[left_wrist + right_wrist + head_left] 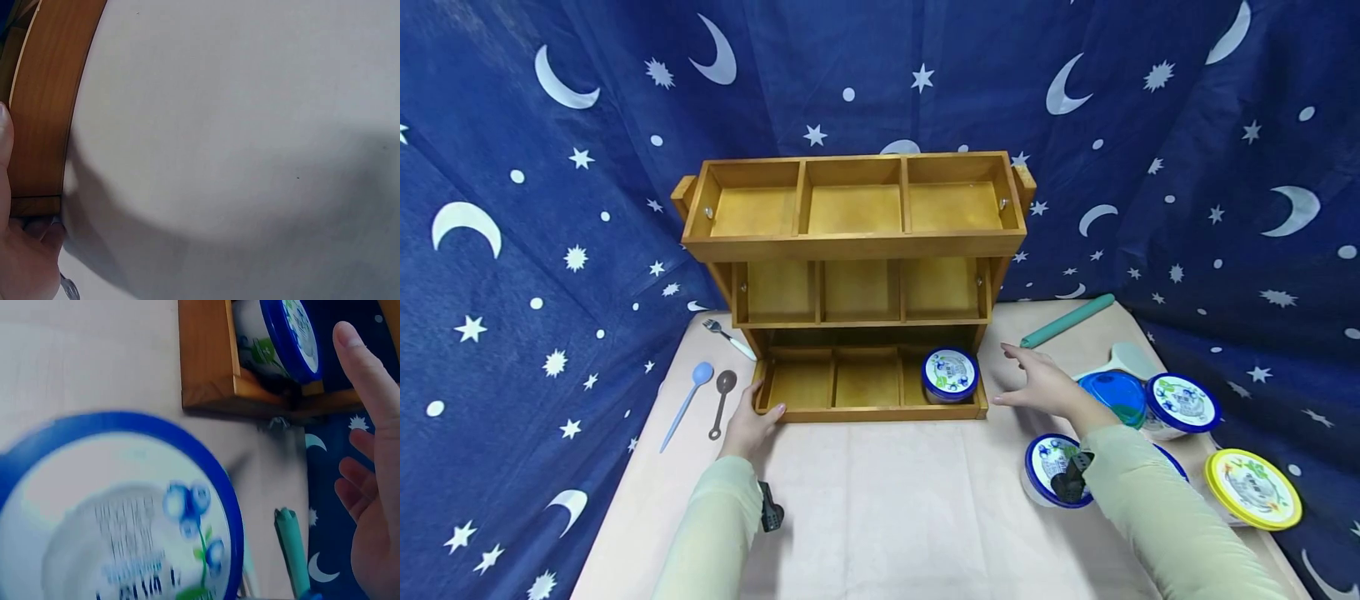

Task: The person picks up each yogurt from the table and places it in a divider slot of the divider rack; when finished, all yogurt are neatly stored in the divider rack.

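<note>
Head view: one tub (950,372) in the box (861,414), two hands at its ends

So I was standing right there, and that blue-lidded tub sat lid-up in the bottom tier's right compartment. The left hand (751,423) gripped the box's left front corner, thumb over the front edge, fingers round the side. The right hand (1043,385) was wide and empty, thumb well away from the fingers, just off the box's right end. Another blue lid (1043,458) showed by the right wrist, partly hidden by the wrist cam (1070,482). A green stick (1067,321) lay beyond that hand, and a blue spoon (698,379), brown scoop (725,387) and fork (727,337) lay left of the box.
</note>
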`<action>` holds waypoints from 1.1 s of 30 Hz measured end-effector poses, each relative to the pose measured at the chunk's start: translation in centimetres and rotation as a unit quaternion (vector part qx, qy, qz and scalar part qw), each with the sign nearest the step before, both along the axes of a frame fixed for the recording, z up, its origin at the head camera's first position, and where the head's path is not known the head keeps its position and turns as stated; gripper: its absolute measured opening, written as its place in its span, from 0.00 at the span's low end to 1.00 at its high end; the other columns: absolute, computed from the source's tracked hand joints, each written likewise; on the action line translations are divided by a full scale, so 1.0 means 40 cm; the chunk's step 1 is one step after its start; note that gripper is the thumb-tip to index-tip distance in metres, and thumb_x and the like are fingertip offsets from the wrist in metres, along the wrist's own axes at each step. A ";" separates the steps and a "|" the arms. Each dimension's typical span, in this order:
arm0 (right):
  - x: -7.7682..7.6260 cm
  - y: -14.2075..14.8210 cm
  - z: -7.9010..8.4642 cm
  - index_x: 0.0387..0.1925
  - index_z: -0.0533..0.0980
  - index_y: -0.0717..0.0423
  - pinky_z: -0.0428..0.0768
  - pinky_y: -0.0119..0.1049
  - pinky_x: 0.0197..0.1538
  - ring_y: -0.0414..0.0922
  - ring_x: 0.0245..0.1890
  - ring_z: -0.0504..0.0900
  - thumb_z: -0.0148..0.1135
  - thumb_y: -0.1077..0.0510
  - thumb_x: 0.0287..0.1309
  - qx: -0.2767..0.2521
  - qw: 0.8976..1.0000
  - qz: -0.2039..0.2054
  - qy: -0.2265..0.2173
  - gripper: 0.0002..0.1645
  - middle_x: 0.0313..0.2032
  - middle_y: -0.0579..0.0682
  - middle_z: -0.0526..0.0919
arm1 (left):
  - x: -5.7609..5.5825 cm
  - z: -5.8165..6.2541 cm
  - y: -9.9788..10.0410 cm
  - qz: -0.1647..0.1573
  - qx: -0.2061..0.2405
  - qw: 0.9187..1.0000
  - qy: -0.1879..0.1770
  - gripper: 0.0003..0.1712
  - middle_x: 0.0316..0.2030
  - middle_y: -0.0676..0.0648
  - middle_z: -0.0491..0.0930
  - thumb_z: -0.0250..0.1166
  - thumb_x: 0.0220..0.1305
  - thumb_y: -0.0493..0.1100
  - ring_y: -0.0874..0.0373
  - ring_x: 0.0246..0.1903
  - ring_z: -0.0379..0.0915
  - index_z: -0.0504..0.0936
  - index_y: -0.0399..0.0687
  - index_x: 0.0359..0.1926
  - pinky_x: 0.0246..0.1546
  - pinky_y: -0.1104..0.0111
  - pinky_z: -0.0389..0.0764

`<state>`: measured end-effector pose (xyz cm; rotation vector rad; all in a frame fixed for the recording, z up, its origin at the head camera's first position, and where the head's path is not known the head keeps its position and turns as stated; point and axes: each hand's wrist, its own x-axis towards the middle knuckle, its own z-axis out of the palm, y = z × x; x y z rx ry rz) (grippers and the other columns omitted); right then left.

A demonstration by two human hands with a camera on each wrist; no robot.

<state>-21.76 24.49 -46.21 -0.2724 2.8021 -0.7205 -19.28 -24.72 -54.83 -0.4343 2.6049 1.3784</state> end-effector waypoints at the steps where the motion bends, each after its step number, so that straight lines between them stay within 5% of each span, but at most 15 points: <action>1: 0.002 0.006 0.002 0.70 0.52 0.60 0.63 0.63 0.57 0.64 0.62 0.60 0.68 0.26 0.32 -0.001 1.000 0.000 -0.003 0.71 0.67 0.64 0.57 | 0.000 0.001 0.001 0.000 0.000 1.000 0.001 0.45 0.68 0.32 0.53 0.63 0.62 0.51 0.35 0.64 0.52 0.48 0.51 0.72 0.61 0.48 0.60; 9: 0.026 0.046 0.013 0.71 0.52 0.56 0.64 0.65 0.55 0.64 0.62 0.58 0.69 0.24 0.27 -0.004 1.000 -0.011 -0.029 0.73 0.66 0.64 0.58 | -0.003 0.006 0.006 0.000 -0.009 1.000 0.003 0.44 0.67 0.31 0.55 0.63 0.62 0.49 0.35 0.63 0.54 0.49 0.51 0.72 0.61 0.48 0.59; 16: 0.066 0.082 0.043 0.70 0.54 0.56 0.61 0.68 0.55 0.64 0.61 0.57 0.70 0.26 0.30 0.034 0.999 0.028 -0.011 0.69 0.64 0.63 0.62 | -0.002 0.006 0.005 -0.003 -0.009 1.000 0.002 0.44 0.66 0.30 0.56 0.63 0.62 0.50 0.35 0.60 0.60 0.49 0.52 0.72 0.59 0.48 0.63; 23: 0.095 0.107 0.046 0.69 0.57 0.55 0.61 0.69 0.54 0.66 0.62 0.56 0.68 0.26 0.32 0.046 0.997 0.062 0.001 0.66 0.65 0.63 0.62 | 0.004 0.012 0.003 -0.004 -0.017 1.000 -0.002 0.44 0.65 0.28 0.56 0.63 0.62 0.49 0.33 0.61 0.58 0.48 0.51 0.72 0.62 0.46 0.57; 33: 0.142 0.124 0.045 0.68 0.61 0.50 0.61 0.72 0.51 0.69 0.61 0.56 0.71 0.30 0.34 0.060 0.993 0.093 -0.038 0.60 0.63 0.63 0.65 | -0.002 0.014 0.001 -0.011 -0.020 1.000 -0.005 0.45 0.65 0.29 0.56 0.64 0.61 0.49 0.33 0.61 0.58 0.48 0.50 0.71 0.62 0.45 0.55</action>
